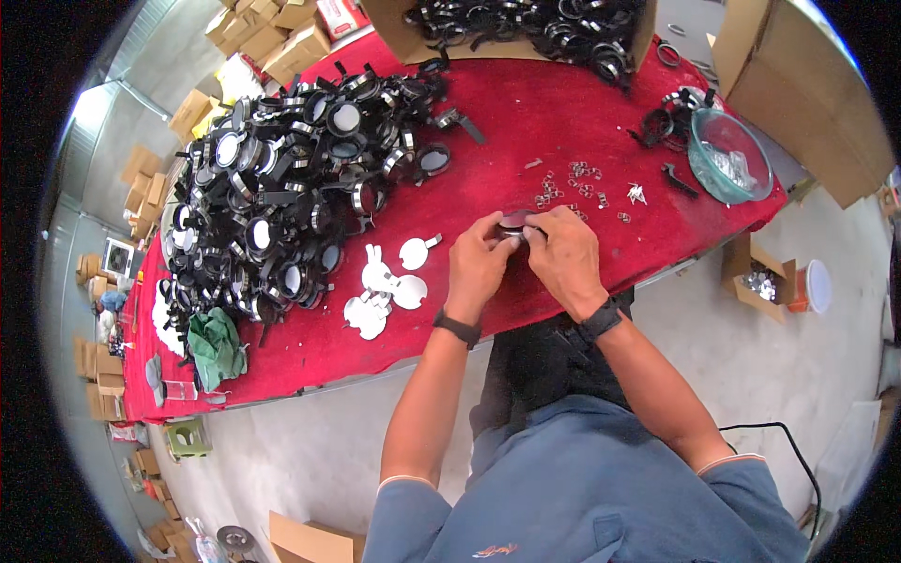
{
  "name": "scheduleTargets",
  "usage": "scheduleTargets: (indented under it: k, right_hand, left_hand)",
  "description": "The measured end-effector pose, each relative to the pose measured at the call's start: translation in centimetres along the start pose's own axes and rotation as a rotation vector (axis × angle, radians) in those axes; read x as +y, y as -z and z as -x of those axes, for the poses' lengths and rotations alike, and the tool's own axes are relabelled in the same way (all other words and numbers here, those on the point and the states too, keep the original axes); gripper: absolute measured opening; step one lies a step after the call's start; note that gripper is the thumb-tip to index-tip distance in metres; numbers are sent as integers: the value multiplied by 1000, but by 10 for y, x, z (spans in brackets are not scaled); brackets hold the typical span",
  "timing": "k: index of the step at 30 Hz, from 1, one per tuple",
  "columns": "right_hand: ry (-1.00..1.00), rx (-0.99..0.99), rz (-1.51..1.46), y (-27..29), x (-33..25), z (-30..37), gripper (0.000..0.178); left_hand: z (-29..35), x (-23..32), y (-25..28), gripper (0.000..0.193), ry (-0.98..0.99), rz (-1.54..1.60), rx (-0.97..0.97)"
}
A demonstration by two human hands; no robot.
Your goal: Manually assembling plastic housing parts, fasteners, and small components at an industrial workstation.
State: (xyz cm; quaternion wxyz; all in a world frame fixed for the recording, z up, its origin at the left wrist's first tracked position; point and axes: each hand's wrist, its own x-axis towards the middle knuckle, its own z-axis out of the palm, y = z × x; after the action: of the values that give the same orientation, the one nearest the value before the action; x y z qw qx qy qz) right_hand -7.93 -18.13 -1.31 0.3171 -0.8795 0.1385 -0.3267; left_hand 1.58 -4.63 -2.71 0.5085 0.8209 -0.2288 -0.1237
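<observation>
Between both hands is a small round dark part with a shiny rim (513,221), just above the near edge of the red-covered table. My left hand (479,267) pinches it from the left. From the other side my right hand (566,255) grips it, thumb and fingertips closed on it; the fingers hide much of its edge. Several white discs with tabs (408,291) lie left of my left hand. Beyond my right hand are scattered small metal clips (584,171) and a little pile of thin white pieces (636,193).
A large heap of black round parts with handles (319,188) covers the table's left side. A green cloth (218,347) lies at its near end. At the right stand a clear bowl (696,159) with small bags and a loose black handle (678,181). An open carton (389,33) stands at the back.
</observation>
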Motion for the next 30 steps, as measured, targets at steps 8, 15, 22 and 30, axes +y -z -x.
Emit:
scheduleTargets:
  k: [8,15,22,30]
  right_hand:
    - [74,-46,26,9,10,1,9]
    - [49,-179,-50,15,4,-1,20]
    - [-291,-270,-25,-12,20,-31,29]
    - [-347,-218,-132,-22,21,-24,30]
  left_hand:
    - [6,9,-4,41,-3,-22,3]
    - [3,-16,2,35,-55,36,-40]
    - [-1,-27,5,40,-52,160,-77]
    - [30,27,9,61,-397,-387,16]
